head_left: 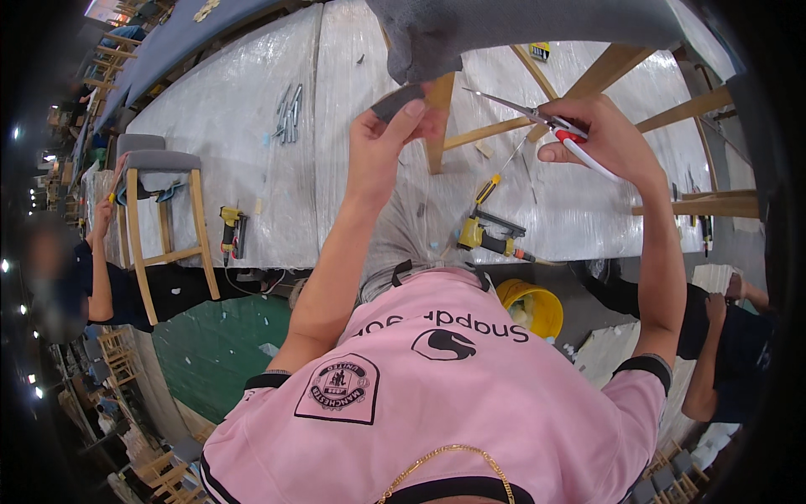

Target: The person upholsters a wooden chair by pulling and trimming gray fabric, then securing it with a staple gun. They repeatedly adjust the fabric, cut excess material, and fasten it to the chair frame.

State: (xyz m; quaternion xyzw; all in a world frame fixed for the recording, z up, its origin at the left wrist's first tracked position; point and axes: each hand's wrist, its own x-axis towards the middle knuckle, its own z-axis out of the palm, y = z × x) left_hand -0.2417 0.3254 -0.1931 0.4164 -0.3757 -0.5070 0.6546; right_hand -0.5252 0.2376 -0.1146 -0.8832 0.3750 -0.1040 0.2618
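Between thumb and fingers, my left hand (388, 139) pinches a dark grey fabric scrap (398, 102) just below a corner of a grey upholstered seat (537, 23). Whether the scrap is joined to the seat cover cannot be seen. Wooden legs (438, 126) run down from that seat. To the right, my right hand (600, 139) grips scissors (579, 149) with red and white handles, their blades pointing left toward the fabric. A gap separates the blades from the scrap.
On the plastic-wrapped table (252, 168) lie a yellow staple gun (491, 237), a yellow-handled screwdriver (487, 190), several metal bolts (290, 113) and another staple gun (232, 233). Below stands a yellow bucket (546, 312). A grey-seated stool (164, 160) is near a person at left; another person is at right.
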